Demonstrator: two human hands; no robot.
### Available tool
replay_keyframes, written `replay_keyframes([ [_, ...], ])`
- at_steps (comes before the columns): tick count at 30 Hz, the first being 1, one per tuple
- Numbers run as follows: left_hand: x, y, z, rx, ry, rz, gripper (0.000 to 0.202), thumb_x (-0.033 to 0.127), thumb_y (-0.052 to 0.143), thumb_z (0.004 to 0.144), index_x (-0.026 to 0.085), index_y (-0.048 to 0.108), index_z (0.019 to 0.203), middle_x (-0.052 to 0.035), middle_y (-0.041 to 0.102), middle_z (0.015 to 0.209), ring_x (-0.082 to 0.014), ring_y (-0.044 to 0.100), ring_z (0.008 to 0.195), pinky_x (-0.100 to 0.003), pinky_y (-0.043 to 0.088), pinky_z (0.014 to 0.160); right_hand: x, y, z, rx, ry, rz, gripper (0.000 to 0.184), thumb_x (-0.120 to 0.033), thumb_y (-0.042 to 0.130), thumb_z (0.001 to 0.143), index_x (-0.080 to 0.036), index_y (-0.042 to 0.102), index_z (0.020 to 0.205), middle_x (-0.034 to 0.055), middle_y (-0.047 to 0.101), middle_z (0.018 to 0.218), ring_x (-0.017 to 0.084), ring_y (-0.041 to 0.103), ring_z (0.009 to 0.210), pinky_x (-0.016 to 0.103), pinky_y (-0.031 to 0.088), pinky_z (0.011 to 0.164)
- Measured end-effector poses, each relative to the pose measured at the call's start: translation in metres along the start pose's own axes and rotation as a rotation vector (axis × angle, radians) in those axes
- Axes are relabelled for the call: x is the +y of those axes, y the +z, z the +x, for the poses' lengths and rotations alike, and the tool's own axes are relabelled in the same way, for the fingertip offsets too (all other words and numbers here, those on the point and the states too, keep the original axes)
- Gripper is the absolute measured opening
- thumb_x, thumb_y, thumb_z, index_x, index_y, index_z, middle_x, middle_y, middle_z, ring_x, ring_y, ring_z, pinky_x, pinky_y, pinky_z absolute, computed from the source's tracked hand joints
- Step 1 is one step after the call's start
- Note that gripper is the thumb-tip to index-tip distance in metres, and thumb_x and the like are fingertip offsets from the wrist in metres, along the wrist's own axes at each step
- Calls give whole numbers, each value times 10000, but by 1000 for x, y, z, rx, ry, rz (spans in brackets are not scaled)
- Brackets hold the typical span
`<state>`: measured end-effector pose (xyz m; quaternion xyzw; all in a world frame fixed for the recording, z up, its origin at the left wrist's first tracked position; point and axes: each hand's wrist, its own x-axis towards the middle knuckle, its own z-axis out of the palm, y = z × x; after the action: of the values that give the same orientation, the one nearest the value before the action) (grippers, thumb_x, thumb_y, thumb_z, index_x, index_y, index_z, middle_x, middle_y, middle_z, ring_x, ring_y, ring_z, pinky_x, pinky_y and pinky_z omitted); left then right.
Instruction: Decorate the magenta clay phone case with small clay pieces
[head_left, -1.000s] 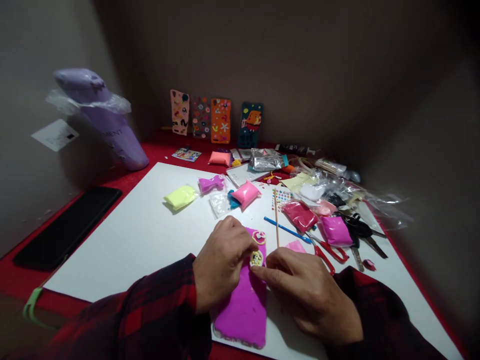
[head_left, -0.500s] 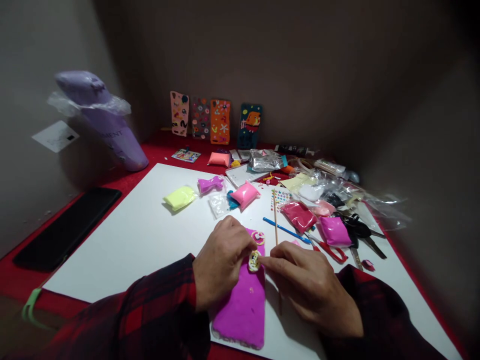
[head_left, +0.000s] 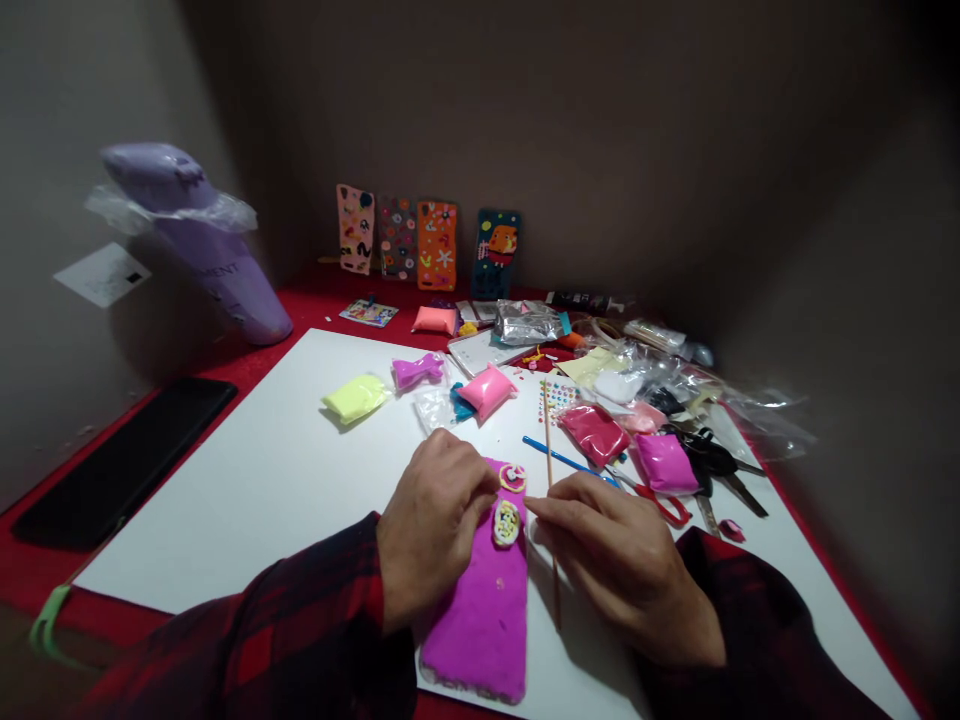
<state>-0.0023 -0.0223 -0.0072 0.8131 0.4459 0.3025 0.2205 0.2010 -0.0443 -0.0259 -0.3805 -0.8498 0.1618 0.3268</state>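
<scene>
A phone case [head_left: 480,620] coated in magenta clay lies on the white board in front of me. Near its far end sit a round pink-and-white clay piece with a yellow rim [head_left: 513,478] and an oval white-and-yellow one [head_left: 507,524]. My left hand [head_left: 439,525] rests over the case's left side, fingers curled into a pinch beside the oval piece. Just off the right edge, my right hand [head_left: 626,570] has thumb and forefinger together; whatever they hold is too small to make out. A thin wooden stick [head_left: 549,450] lies partly behind the right hand.
Clay packets in yellow [head_left: 355,399], pink [head_left: 488,391] and red [head_left: 594,434] lie beyond the hands. To the right are a blue tool [head_left: 570,459], red-handled scissors [head_left: 671,507] and crumpled plastic [head_left: 720,390]. Decorated cases [head_left: 437,246] lean on the wall; a black phone [head_left: 127,460] lies left.
Both hands have drawn slightly apart from the oval clay piece, which now shows more fully. The fingers stay pinched, and the whole view has shifted a little.
</scene>
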Motion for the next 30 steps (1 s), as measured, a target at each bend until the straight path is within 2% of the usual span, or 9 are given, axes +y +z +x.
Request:
replay_keyframes([
  [5,5,-1,-3,-70,-71,99,107,124,545,817,151,585,721,-43,560,774,-206,434,829,-378,363,747,-4,-3,7,44,-20,-22,347,-97,524,817,-208,588,1140,72,556,948,180,543,835,309,453,650],
  [13,6,1,-4,-69,-63,113,115,160,549,823,157,593,716,-38,550,782,-204,424,844,-375,356,754,-2,0,11,-42,-73,-66,420,-53,480,808,-218,568,1184,91,502,1141,226,471,1030,401,442,820],
  [23,5,3,-2,-93,-48,158,136,151,515,836,171,604,735,-40,546,776,-204,420,829,-374,353,747,-2,2,14,-63,-55,-115,359,-114,454,862,-219,554,1190,94,524,1120,229,472,1024,423,455,823],
  [30,2,3,-1,-97,-34,176,136,139,513,836,165,596,732,-43,560,783,-209,425,835,-382,351,749,-3,1,14,-54,-57,-108,279,-131,448,882,-213,577,1115,96,544,1097,228,479,1001,425,466,795],
])
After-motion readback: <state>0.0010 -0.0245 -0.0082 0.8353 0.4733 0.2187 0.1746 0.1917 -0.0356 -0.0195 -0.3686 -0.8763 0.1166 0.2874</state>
